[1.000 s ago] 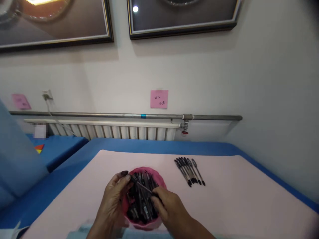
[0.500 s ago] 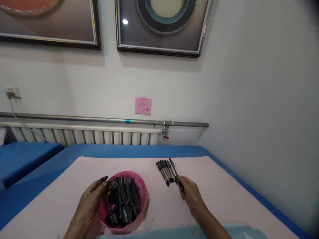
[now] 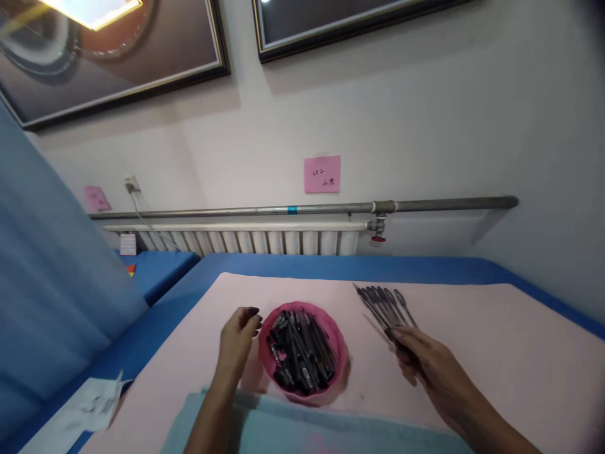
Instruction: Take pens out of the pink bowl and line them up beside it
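head view: the row of pens (image 3: 384, 301) lies on the tabletop (image 3: 496, 340), at 2 o'clock from the pink bowl (image 3: 342, 356), which is heaped with more. the right hand (image 3: 425, 362) has its fingertips at the row's near ends; i cannot tell whether they pinch one pen. the left hand (image 3: 239, 340) is curled and empty at the bowl's 9 o'clock. the pens look light, stiff, slick and apt to roll, so best pinched mid-barrel. caps and tips blur together, and both forearms are cut off at 6 o'clock.

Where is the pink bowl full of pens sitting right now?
The pink bowl sits low and central in the head view on the pale mat, just right of the left hand, with the row of pens and right hand further right.
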Demonstrator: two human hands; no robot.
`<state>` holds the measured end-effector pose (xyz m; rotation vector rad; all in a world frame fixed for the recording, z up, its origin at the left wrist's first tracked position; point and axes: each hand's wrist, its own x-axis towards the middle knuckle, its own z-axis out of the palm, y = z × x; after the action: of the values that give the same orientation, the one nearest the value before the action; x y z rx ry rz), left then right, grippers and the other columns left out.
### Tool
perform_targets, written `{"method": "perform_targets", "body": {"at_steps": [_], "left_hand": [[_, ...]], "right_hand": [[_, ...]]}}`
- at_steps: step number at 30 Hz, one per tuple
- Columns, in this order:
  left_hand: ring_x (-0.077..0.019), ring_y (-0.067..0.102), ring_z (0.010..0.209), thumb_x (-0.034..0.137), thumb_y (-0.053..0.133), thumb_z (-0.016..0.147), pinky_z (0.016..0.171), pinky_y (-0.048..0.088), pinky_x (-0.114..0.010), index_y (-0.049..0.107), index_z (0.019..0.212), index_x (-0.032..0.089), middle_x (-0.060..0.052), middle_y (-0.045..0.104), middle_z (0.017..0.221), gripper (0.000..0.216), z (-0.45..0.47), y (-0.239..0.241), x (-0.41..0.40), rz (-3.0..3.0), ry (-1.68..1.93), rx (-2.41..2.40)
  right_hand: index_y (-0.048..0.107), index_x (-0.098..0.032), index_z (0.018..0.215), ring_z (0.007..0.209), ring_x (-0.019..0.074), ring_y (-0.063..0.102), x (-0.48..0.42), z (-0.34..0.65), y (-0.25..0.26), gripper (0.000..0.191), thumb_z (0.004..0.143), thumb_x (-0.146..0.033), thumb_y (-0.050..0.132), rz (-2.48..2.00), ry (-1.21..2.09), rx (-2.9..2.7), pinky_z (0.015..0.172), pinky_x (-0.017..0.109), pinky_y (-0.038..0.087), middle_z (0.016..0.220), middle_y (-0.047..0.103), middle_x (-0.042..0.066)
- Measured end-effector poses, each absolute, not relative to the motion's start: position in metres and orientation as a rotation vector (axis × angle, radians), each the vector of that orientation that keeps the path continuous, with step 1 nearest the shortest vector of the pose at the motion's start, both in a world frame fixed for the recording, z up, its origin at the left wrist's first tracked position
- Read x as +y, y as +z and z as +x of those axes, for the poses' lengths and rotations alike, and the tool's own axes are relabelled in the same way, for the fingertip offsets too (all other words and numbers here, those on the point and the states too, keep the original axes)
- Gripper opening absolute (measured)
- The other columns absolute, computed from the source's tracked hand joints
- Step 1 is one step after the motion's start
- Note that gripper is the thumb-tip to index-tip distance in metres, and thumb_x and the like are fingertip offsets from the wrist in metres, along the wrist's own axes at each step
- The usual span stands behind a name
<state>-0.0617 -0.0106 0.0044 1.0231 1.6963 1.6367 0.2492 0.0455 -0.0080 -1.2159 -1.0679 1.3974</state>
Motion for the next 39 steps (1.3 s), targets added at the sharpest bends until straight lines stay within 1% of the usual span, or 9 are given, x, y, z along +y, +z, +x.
{"method": "perform_targets", "body": {"at_steps": [2,4,8,12,18,24,29,33,39], "left_hand": [[-0.0179,0.058,0.074,0.023,0.06,0.07,0.071,0.042,-0.03,0.066,0.073,0.019,-0.004,0.066,0.076,0.008,-0.052,0.0,-0.01,1.337,1.466,1.842],[-0.0204,0.056,0.082,0.017,0.057,0.071,0.077,0.038,-0.031,0.065,0.071,0.021,-0.005,0.065,0.078,0.009,-0.042,-0.002,-0.009,1.609,1.228,2.064],[-0.0242,0.052,0.094,0.015,0.048,0.079,0.081,0.032,-0.035,0.065,0.09,0.022,-0.009,0.065,0.097,0.022,-0.032,-0.003,-0.002,1.846,0.768,2.436],[-0.0275,0.049,0.094,0.022,0.043,0.084,0.082,0.028,-0.039,0.065,0.093,0.02,-0.012,0.064,0.094,0.024,-0.026,-0.003,0.009,1.927,0.661,2.527],[-0.0287,0.049,0.093,0.022,0.053,0.077,0.083,0.027,-0.041,0.067,0.079,0.017,-0.014,0.062,0.087,0.014,-0.019,-0.011,0.017,1.813,0.783,2.544],[-0.0261,0.054,0.083,0.019,0.052,0.076,0.083,0.03,-0.041,0.063,0.074,0.017,-0.011,0.062,0.077,0.011,-0.023,-0.011,0.014,1.794,0.972,2.414],[-0.0174,0.058,0.074,0.029,0.062,0.072,0.072,0.041,-0.03,0.064,0.082,0.017,-0.005,0.066,0.08,0.016,-0.019,-0.002,0.004,1.083,1.566,1.544],[-0.0127,0.06,0.066,0.027,0.075,0.059,0.07,0.046,-0.026,0.063,0.075,0.014,-0.002,0.066,0.072,0.024,-0.011,0.005,-0.004,0.65,1.588,1.031],[-0.0134,0.064,0.069,0.021,0.078,0.058,0.073,0.049,-0.027,0.064,0.075,0.012,-0.004,0.069,0.074,0.024,-0.01,0.008,-0.007,0.522,1.581,0.889]], "right_hand": [[0.061,-0.015,0.076,0.041,0.0078,0.036,0.044,0.245,-0.008,0.028,0.065,-0.04,0.067,-1.205,1.394,-1.076,0.033,0.021,0.029,0.051,0.045,-0.004],[0.062,-0.015,0.076,0.041,0.0078,0.036,0.043,0.243,-0.009,0.027,0.066,-0.039,0.067,-1.2,1.381,-1.076,0.033,0.021,0.029,0.052,0.044,-0.004],[0.062,-0.014,0.072,0.043,0.0081,0.037,0.044,0.245,-0.011,0.027,0.066,-0.041,0.067,-1.215,1.388,-1.078,0.034,0.021,0.029,0.053,0.045,-0.003],[0.062,-0.014,0.074,0.044,0.0088,0.039,0.044,0.245,-0.015,0.029,0.065,-0.041,0.067,-1.227,1.387,-1.096,0.034,0.02,0.03,0.054,0.047,-0.002],[0.062,-0.015,0.075,0.043,0.0093,0.039,0.042,0.241,-0.015,0.03,0.065,-0.043,0.065,-1.24,1.369,-1.129,0.034,0.021,0.029,0.052,0.047,-0.003],[0.061,-0.017,0.076,0.041,0.0088,0.037,0.043,0.241,-0.018,0.031,0.067,-0.046,0.062,-1.265,1.331,-1.183,0.035,0.02,0.026,0.049,0.045,-0.004],[0.064,-0.019,0.079,0.042,0.0089,0.038,0.029,0.229,-0.013,0.027,0.072,-0.044,0.057,-1.184,1.321,-1.436,0.038,0.02,0.028,0.049,0.044,-0.005],[0.065,-0.021,0.073,0.047,0.0093,0.04,0.009,0.214,0.002,0.02,0.077,-0.038,0.055,-1.091,1.285,-1.706,0.043,0.019,0.032,0.054,0.047,-0.004],[0.064,-0.022,0.073,0.049,0.0112,0.043,0.001,0.21,0.007,0.02,0.08,-0.036,0.051,-1.085,1.197,-1.814,0.045,0.02,0.034,0.055,0.051,-0.003]]}}
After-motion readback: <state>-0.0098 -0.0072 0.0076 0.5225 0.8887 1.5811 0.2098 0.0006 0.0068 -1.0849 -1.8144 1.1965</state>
